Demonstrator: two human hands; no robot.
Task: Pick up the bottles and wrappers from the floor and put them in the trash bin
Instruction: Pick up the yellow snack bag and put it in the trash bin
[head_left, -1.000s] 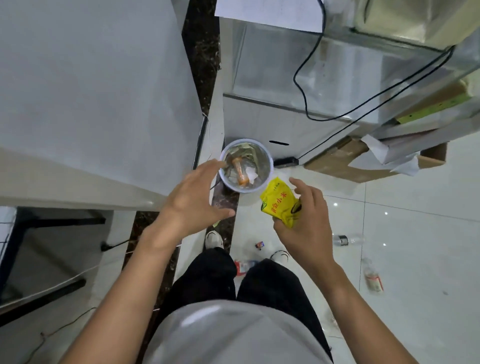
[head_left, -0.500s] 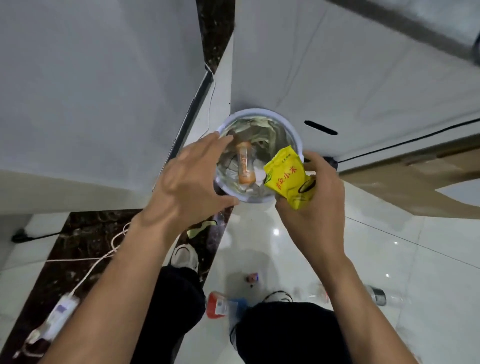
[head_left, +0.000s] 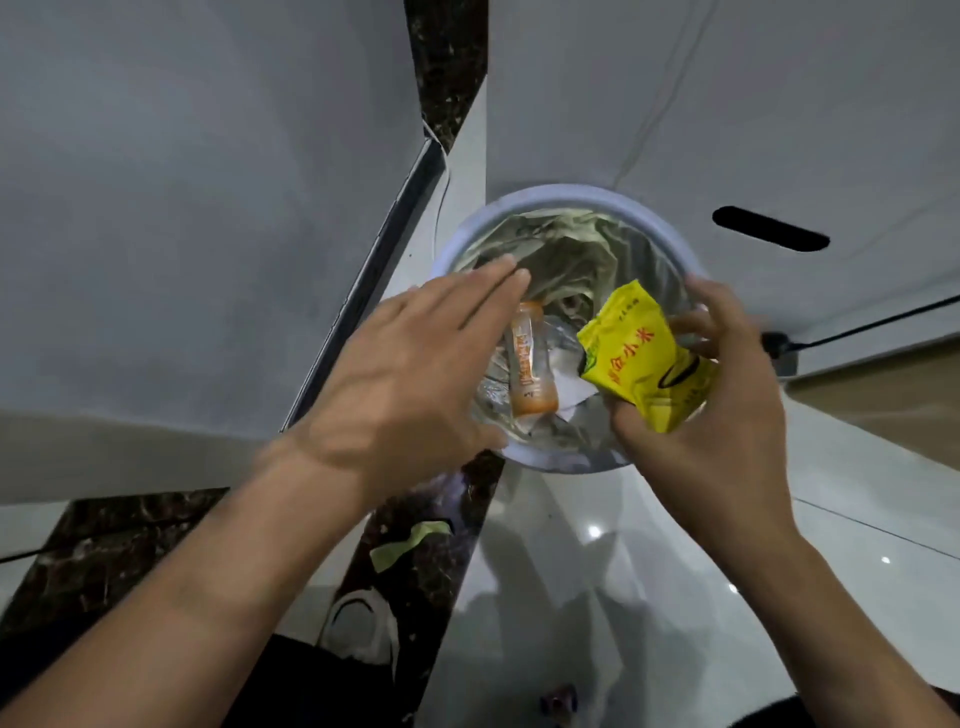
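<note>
A round white trash bin (head_left: 561, 195) with a clear liner stands on the floor between two white cabinets. Inside it lies an orange-labelled bottle (head_left: 529, 361) on white paper and plastic. My right hand (head_left: 717, 410) holds a yellow wrapper (head_left: 641, 358) with red characters over the bin's right half. My left hand (head_left: 410, 374) is spread flat over the bin's left rim, fingers apart, holding nothing.
White cabinet faces rise on the left (head_left: 182, 208) and behind the bin (head_left: 727, 114). A black cable (head_left: 878, 325) runs along the right. A green scrap (head_left: 410, 540) lies on the dark marble strip by my shoe (head_left: 358, 629). A small wrapper (head_left: 558, 699) sits near the bottom edge.
The view has closed in on the bin. My right hand has brought the yellow wrapper from outside the rim to over the bin's opening; my left hand has reached further across the left rim.
</note>
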